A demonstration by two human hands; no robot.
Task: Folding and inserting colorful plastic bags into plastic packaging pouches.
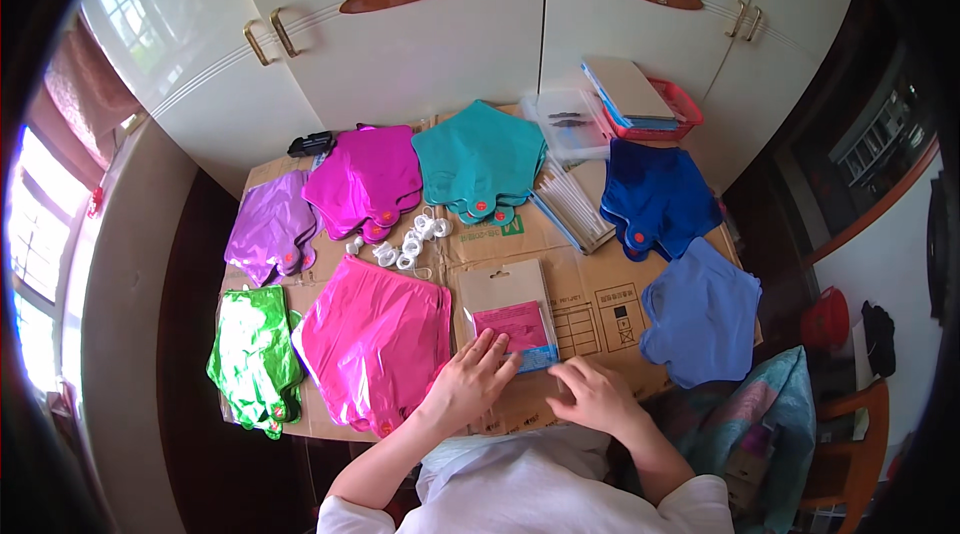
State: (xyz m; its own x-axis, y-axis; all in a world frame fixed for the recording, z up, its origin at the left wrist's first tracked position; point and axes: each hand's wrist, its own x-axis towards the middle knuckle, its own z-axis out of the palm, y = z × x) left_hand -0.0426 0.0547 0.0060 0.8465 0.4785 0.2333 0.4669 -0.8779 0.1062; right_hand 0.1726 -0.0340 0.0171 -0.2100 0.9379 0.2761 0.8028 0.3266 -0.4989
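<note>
A flat clear packet (510, 279) with a grey-beige card back lies on the cardboard in front of me. Inside it show a folded pink sheet (512, 322) and a blue strip along the near end. My left hand (474, 379) rests on the packet's near left part, fingers stretched out over the pink sheet and the blue strip. Beside the packet's near right corner is my right hand (596, 396), its fingers bent but apart, with nothing visible in them. To the left of my left hand lies a stack of shiny pink foil balloons (375, 334).
More flat foil balloons ring the cardboard (470, 254): green (253, 349), lilac (270, 224), magenta (365, 174), teal (480, 159), dark blue (655, 189), light blue (702, 309). White ribbon rolls (408, 252), white sticks (580, 202), a clear box (565, 124) and a red basket (683, 109) also lie there.
</note>
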